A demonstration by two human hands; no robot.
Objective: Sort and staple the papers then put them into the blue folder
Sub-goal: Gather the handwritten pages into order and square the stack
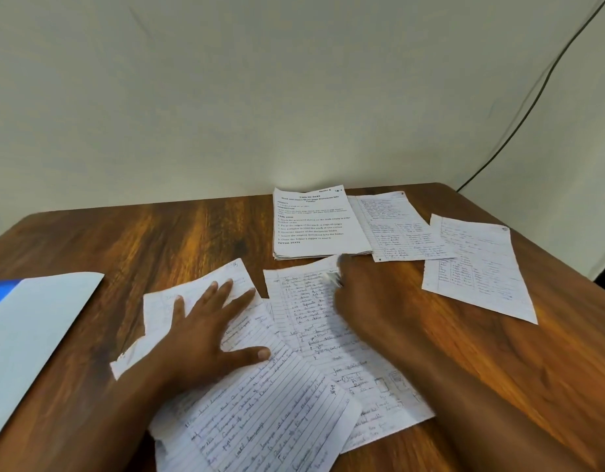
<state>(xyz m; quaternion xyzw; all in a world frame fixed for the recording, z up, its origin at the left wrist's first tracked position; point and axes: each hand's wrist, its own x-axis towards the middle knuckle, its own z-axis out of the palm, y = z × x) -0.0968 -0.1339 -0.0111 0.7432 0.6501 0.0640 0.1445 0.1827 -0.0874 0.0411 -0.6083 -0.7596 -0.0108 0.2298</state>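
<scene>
Several handwritten lined sheets lie fanned out on the wooden table (158,240) in front of me. My left hand (205,328) presses flat, fingers spread, on a crumpled sheet (158,308) and the lined sheet (267,413) beneath it. My right hand (358,301) is blurred over the top of another handwritten sheet (304,311); something pale shows at its fingertips, and I cannot tell what it is. The blue folder (1,294) lies at the left edge under a pale sheet or flap (39,325). No stapler can be seen.
A stack topped by a printed page (314,223) sits at the back centre. Two more handwritten sheets (396,229) (478,267) lie to its right. A dark cable (532,97) runs down the wall at the right. The table's right edge is close.
</scene>
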